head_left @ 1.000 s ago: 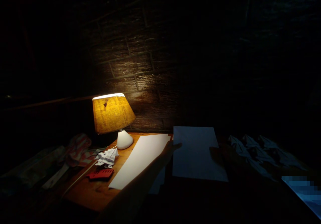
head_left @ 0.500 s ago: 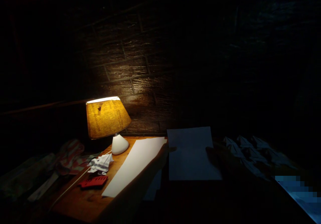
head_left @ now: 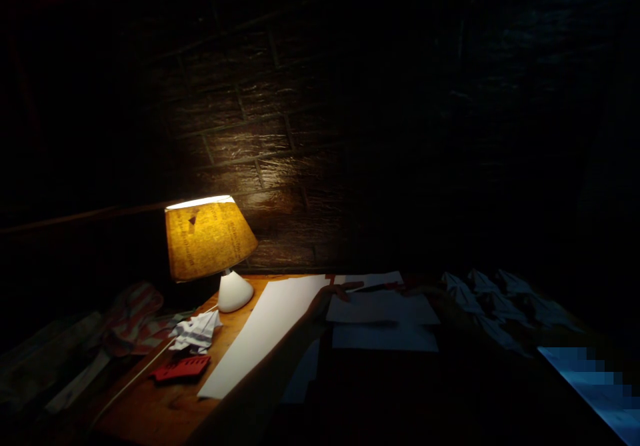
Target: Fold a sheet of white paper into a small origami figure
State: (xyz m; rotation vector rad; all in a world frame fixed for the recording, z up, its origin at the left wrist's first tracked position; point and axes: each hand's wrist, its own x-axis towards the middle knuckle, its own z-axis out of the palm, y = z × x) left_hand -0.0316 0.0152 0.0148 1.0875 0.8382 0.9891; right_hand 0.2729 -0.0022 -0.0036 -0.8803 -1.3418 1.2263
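The left hand [head_left: 324, 301] reaches its fingers out along the upper edge of a white paper sheet [head_left: 384, 308], lower centre of the frame; I cannot tell whether they pinch it. The right hand [head_left: 423, 291] is at the sheet's upper right, too dark to read its fingers. More blank sheets [head_left: 270, 329] lie just left on the wooden table [head_left: 145, 413], near a lit table lamp [head_left: 211, 241], crumpled striped paper [head_left: 196, 333] and a red notched object [head_left: 181, 369]. Folded paper pieces [head_left: 506, 305] sit in rows at lower right.
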